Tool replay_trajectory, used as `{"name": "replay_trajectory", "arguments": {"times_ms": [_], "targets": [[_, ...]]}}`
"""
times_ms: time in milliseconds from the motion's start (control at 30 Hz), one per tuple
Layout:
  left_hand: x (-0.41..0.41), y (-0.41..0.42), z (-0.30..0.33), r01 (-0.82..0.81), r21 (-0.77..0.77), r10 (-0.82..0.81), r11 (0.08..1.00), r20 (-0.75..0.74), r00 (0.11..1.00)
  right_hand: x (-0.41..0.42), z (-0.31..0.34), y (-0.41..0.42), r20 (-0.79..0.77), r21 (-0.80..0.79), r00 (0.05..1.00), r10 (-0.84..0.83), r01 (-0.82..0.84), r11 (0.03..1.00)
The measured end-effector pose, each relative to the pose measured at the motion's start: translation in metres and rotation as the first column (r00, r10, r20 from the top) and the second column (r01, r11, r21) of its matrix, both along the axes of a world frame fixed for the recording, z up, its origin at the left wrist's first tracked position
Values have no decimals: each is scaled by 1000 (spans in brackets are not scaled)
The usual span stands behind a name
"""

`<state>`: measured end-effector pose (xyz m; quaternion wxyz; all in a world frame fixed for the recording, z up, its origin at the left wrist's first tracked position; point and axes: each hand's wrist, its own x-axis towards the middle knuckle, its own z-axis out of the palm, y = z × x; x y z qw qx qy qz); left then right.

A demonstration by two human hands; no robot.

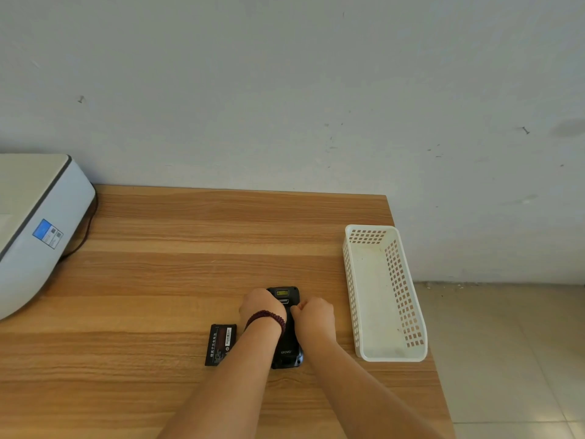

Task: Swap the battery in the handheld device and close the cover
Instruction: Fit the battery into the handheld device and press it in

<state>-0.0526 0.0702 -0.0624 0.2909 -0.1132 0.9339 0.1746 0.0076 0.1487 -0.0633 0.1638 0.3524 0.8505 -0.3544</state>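
Note:
A black handheld device point(286, 351) lies face down on the wooden table point(177, 248), its back cover with a small logo facing up. Both my hands rest on its upper half. My left hand point(261, 307), with a dark red braided bracelet on the wrist, covers the device's left side with fingers curled. My right hand point(313, 313) presses on the right side, its fingers bent against the cover. A loose black battery point(220, 344) with a label lies flat on the table just left of the device, beside my left forearm.
A white perforated plastic basket point(384, 293) stands empty at the table's right edge. A white printer point(34, 229) with a dark cable sits at the far left. The wall runs behind the table; tiled floor lies to the right.

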Motion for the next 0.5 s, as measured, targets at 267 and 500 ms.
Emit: {"name": "replay_trajectory", "arguments": {"times_ms": [267,500], "targets": [[-1,-5,-2,65,18,-65,998,-9,998,1,-1,0,-25,25,1000,-15,16,1000],[-1,-8,-1,120,26,-120,992,-6,993,1,0,-2,-31,56,999,9,-7,998]]}}
